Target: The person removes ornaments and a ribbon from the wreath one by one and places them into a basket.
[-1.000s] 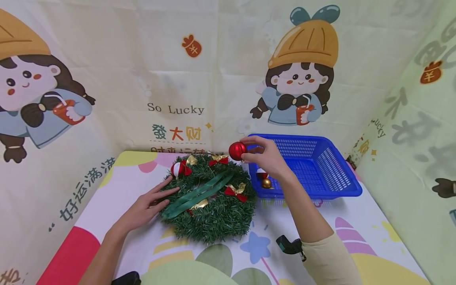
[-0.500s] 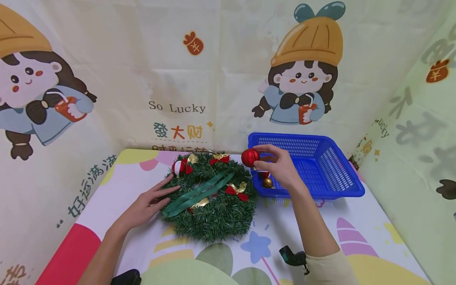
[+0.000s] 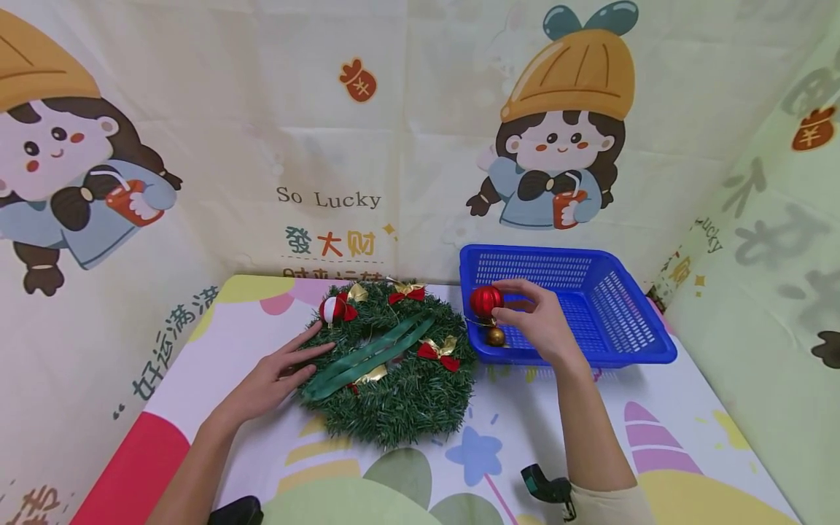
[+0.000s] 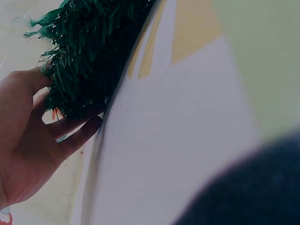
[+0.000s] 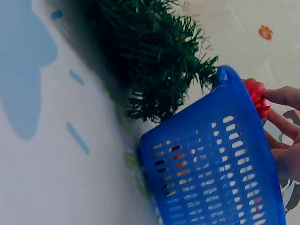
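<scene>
A green tinsel wreath (image 3: 407, 401) lies on the table, trimmed with red and gold bows (image 3: 438, 354), a red-and-white ball (image 3: 337, 309) and a green ribbon (image 3: 370, 359). My left hand (image 3: 272, 379) rests on its left edge, fingers spread; in the left wrist view the fingers (image 4: 77, 136) lie along the tinsel. With thumb and fingers my right hand (image 3: 534, 317) pinches a shiny red ball ornament (image 3: 486, 300) over the left end of a blue plastic basket (image 3: 577, 362). Just below that ball, a small gold ball (image 3: 495, 336) lies inside the basket.
The basket stands directly right of the wreath, close to the back wall. A patterned cloth (image 3: 367, 503) covers the table, and a printed cloth wall (image 3: 420, 146) rises behind it. A black wrist device (image 3: 547, 487) sits at the right forearm.
My right hand has carried the red ball right and down, from above the wreath's back right edge to over the basket's left end. The left hand stays on the wreath.
</scene>
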A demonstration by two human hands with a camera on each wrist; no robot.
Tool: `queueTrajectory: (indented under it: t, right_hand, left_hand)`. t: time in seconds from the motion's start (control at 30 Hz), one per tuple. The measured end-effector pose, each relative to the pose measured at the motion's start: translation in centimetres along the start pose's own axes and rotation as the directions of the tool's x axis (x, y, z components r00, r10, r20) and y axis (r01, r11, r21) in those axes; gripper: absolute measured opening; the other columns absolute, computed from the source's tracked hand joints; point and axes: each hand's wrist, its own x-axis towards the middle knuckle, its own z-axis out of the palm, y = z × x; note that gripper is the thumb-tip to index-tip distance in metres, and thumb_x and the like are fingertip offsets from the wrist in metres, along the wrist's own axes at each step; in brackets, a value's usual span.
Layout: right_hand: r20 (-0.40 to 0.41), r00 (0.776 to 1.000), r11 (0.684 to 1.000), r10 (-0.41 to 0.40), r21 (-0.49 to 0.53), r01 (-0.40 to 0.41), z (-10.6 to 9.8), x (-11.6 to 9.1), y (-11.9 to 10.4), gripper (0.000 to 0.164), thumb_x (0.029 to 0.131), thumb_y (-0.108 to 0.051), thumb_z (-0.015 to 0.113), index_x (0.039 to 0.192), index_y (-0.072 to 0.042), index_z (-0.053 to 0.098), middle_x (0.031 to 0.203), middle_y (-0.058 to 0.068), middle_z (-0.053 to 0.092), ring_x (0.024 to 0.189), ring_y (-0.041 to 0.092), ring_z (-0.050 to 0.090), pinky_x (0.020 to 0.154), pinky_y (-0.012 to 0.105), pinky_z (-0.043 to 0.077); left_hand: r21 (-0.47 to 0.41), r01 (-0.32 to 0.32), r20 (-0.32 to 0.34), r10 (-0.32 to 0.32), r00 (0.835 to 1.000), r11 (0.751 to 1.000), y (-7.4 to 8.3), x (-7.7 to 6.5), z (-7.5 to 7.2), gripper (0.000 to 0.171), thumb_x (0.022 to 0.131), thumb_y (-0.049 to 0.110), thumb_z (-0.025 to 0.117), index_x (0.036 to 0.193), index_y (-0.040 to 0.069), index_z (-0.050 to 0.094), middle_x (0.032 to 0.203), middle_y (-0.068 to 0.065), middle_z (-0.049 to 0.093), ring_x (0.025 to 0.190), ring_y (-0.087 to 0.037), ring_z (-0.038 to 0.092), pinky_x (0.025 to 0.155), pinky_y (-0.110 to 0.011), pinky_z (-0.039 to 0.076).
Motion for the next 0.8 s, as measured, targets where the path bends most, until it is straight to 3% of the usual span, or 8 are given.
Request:
queueTrajectory:
  t: [0.5,0.8]
  right_hand:
    - [0.025,0.999,0.984,0.044,-0.175,-0.039,-0.5,-0.1,1.7,0.043,0.093,-0.015,0.078,0.134,-0.015,0.069,0.136,0.015,0.067,0.118,0.038,0.066,0.09,0.049,0.059]
    - [0.051,0.997,0.953,0.055,-0.301,-0.037,-0.3,-0.1,1.8,0.041,0.092,-0.019,0.079,0.132,-0.014,0.07,0.134,0.016,0.068,0.114,0.038,0.07,0.085,0.045,0.061]
  left_hand:
    - [0.022,-0.003,0.0,0.003,1.0,1.0,0.1,0.0,0.1,0.044,0.108,0.018,0.059,0.151,0.023,0.058,0.173,-0.004,0.026,0.157,-0.036,0.028,0.108,-0.003,0.025]
    - [0.014,-0.005,0.002,0.005,1.0,1.0,0.3,0.1,0.0,0.044,0.108,0.017,0.059,0.151,0.023,0.058,0.173,-0.005,0.026,0.157,-0.038,0.027,0.108,-0.001,0.021]
